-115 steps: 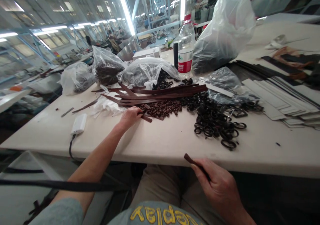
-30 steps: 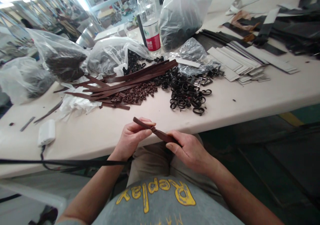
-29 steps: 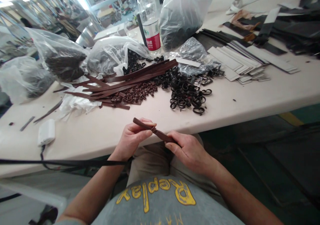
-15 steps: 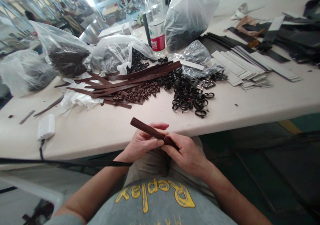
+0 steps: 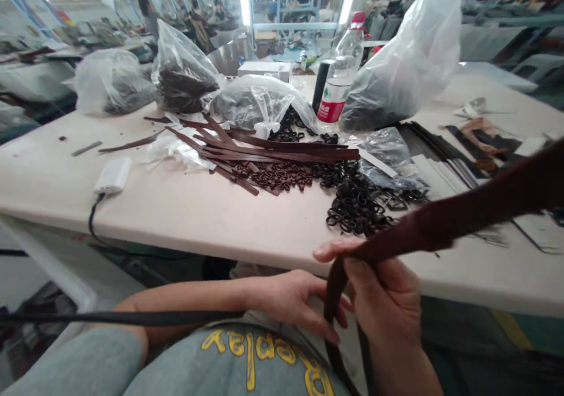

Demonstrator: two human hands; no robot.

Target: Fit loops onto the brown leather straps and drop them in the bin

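A long dark brown belt strap (image 5: 405, 237) runs from the right edge of the view down to my lap, blurred at its upper end. My right hand (image 5: 383, 302) pinches it between thumb and fingers above my lap, just off the table's front edge. A thicker band shows on the strap beyond this grip. Below the grip the strap bends and hangs down. My left hand (image 5: 299, 302) is beside this hanging part, with its fingers apart and some of them behind the strap.
On the table (image 5: 176, 214) lie brown strips (image 5: 282, 152), small brown loops (image 5: 282, 175) and a pile of black loops (image 5: 356, 208). Behind them stand plastic bags (image 5: 185, 84) and a bottle (image 5: 337, 96). A white power bank (image 5: 113, 175) with a cable is at the left.
My right hand has lifted the strap up and to the right, stretching it across the view. My left hand has come off the strap's end and loosened. The head view has turned and risen.
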